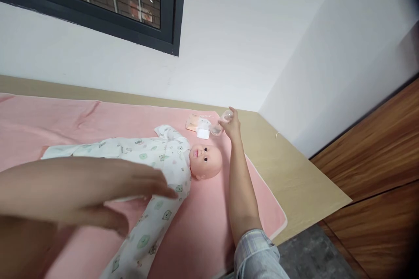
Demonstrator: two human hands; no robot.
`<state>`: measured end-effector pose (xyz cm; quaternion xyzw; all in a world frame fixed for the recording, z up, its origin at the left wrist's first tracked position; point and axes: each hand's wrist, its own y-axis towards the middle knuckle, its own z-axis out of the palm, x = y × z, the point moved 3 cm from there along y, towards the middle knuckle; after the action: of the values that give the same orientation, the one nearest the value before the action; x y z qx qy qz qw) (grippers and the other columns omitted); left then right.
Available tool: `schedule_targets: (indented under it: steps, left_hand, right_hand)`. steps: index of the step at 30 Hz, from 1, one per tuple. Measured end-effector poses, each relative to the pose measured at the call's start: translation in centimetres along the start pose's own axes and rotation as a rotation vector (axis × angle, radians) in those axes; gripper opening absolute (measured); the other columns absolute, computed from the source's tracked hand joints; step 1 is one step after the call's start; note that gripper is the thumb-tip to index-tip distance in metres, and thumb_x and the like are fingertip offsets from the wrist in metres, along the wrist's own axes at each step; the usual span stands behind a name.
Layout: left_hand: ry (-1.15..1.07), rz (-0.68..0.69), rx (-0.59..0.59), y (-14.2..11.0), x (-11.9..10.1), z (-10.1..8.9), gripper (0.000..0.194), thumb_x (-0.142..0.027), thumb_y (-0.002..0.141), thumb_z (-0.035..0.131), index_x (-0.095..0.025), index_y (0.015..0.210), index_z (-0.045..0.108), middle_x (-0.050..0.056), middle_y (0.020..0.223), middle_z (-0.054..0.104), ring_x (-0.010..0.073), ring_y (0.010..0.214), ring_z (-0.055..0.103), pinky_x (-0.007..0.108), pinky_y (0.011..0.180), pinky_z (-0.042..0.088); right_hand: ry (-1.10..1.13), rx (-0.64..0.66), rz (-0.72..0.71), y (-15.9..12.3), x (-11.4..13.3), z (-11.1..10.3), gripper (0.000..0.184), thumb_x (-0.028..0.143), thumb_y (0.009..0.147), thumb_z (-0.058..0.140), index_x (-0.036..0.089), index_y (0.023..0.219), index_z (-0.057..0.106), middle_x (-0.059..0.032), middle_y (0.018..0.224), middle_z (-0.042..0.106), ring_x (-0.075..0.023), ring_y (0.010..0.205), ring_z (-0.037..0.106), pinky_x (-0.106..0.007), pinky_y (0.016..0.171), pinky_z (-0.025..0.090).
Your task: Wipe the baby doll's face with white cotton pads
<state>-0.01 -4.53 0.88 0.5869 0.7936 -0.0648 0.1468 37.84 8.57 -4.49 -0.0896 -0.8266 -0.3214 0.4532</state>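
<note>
Presently, the right hand (233, 125) is clamped on a clear container (226, 116), near the far end of the pink mat (199, 226). The fingers curl around its side, so the gripping is done; the setting down is not yet done, I would judge. The left hand (131, 189) has its thumb and fingers apart, and I see nothing in it. It is somewhat blurred and appears above the body of the doll (205, 161); whether it touches the clothing, I cannot tell.

The doll is lying on its back upon the mat, with its head toward the right forearm. Its patterned suit (144, 150) is already on, with both sleeves over the arms, so the dressing looks complete as far as it shows. Beyond the head, a small packet (192, 122) and a white piece (203, 133) rest just beside the container. How much of the whole work is left, it is difficult to judge from this view.

As for counting, I find 2 hands, 1 doll, 1 mat, 1 packet and 1 white piece, which maybe belongs to the packet. The container shows 2 clear rounded parts; if they are joined, I cannot tell. Under the mat is 1 table (284, 161), beside the white wall (229, 61).
</note>
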Motion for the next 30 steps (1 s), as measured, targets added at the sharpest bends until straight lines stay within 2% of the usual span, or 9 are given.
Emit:
schedule_targets:
  steps: [1, 3, 7, 10, 13, 16, 25, 27, 30]
  left_hand:
    - [-0.064, 0.024, 0.078, 1.0, 0.5, -0.8, 0.052, -0.048, 0.090, 0.064, -0.050, 0.141, 0.052, -0.010, 0.131, 0.065, 0.0186, 0.116, 0.064, 0.023, 0.095, 0.055]
    - [-0.119, -0.029, -0.003, 3.0, 2.0, -2.3, 0.046, -0.043, 0.095, 0.060, -0.046, 0.140, 0.052, -0.008, 0.136, 0.060, 0.0196, 0.121, 0.060, 0.026, 0.098, 0.053]
    - [-0.022, -0.247, -0.517, 5.4, 5.2, -3.1, 0.053, -0.052, 0.094, 0.057, -0.035, 0.143, 0.046, 0.001, 0.135, 0.058, 0.0243, 0.117, 0.059, 0.036, 0.099, 0.051]
    - [0.014, -0.357, -0.709, 6.0, 6.3, -2.6, 0.073, -0.059, 0.088, 0.060, -0.026, 0.149, 0.037, 0.007, 0.131, 0.060, 0.0280, 0.113, 0.060, 0.041, 0.096, 0.050]
    - [0.011, -0.363, -0.701, 6.3, 6.4, -2.3, 0.081, -0.061, 0.082, 0.065, -0.026, 0.149, 0.036, 0.007, 0.129, 0.061, 0.0291, 0.113, 0.061, 0.040, 0.093, 0.051]
    - [-0.002, -0.322, -0.660, 6.4, 5.9, -2.2, 0.074, -0.056, 0.083, 0.067, -0.032, 0.147, 0.037, 0.002, 0.133, 0.060, 0.0266, 0.114, 0.061, 0.035, 0.091, 0.050]
    - [0.003, -0.316, -0.698, 6.7, 6.2, -2.1, 0.057, -0.042, 0.081, 0.068, -0.033, 0.135, 0.051, -0.004, 0.127, 0.064, 0.0229, 0.108, 0.064, 0.028, 0.085, 0.050]
    - [0.010, -0.321, -0.703, 6.7, 6.3, -2.1, 0.060, -0.044, 0.082, 0.066, -0.032, 0.138, 0.049, -0.003, 0.129, 0.064, 0.0235, 0.111, 0.063, 0.029, 0.087, 0.050]
    - [0.028, -0.358, -0.709, 6.3, 7.0, -2.2, 0.074, -0.050, 0.081, 0.065, -0.031, 0.148, 0.042, -0.001, 0.140, 0.058, 0.0254, 0.119, 0.060, 0.033, 0.096, 0.049]
  right_hand:
    - [0.045, 0.004, -0.040, -0.1, 0.9, 0.0, 0.079, 0.021, 0.068, 0.074, 0.022, 0.141, 0.044, -0.0076, 0.116, 0.063, -0.0200, 0.099, 0.061, -0.038, 0.097, 0.050]
    - [0.144, 0.035, -0.133, -0.7, 3.0, 0.3, 0.080, 0.025, 0.070, 0.075, 0.021, 0.143, 0.042, -0.0074, 0.114, 0.062, -0.0186, 0.097, 0.061, -0.036, 0.094, 0.051]
    - [0.340, 0.201, -0.284, -3.3, 7.7, 2.2, 0.083, 0.034, 0.075, 0.075, 0.026, 0.147, 0.034, -0.0064, 0.117, 0.061, -0.0165, 0.095, 0.064, -0.032, 0.086, 0.056]
    - [0.397, 0.343, -0.363, -6.6, 11.3, 3.9, 0.081, 0.042, 0.079, 0.074, 0.031, 0.147, 0.033, -0.0064, 0.125, 0.059, -0.0182, 0.105, 0.063, -0.033, 0.087, 0.058]
    - [0.417, 0.433, -0.410, -9.7, 13.8, 5.1, 0.077, 0.045, 0.083, 0.072, 0.033, 0.148, 0.034, -0.0059, 0.134, 0.055, -0.0203, 0.116, 0.061, -0.038, 0.097, 0.057]
    - [0.439, 0.483, -0.417, -11.4, 14.8, 5.8, 0.077, 0.049, 0.085, 0.069, 0.035, 0.151, 0.030, -0.0050, 0.137, 0.053, -0.0212, 0.120, 0.060, -0.042, 0.102, 0.054]
    - [0.487, 0.510, -0.411, -12.0, 14.9, 6.3, 0.074, 0.047, 0.088, 0.068, 0.035, 0.150, 0.031, -0.0049, 0.146, 0.048, -0.0236, 0.137, 0.048, -0.049, 0.115, 0.044]
    - [0.508, 0.497, -0.420, -12.1, 15.1, 6.1, 0.072, 0.048, 0.088, 0.066, 0.035, 0.150, 0.032, -0.0048, 0.148, 0.046, -0.0227, 0.137, 0.047, -0.048, 0.117, 0.042]
    - [0.532, 0.385, -0.448, -11.9, 15.4, 5.3, 0.070, 0.051, 0.090, 0.062, 0.034, 0.150, 0.030, -0.0054, 0.149, 0.043, -0.0207, 0.136, 0.048, -0.046, 0.118, 0.039]
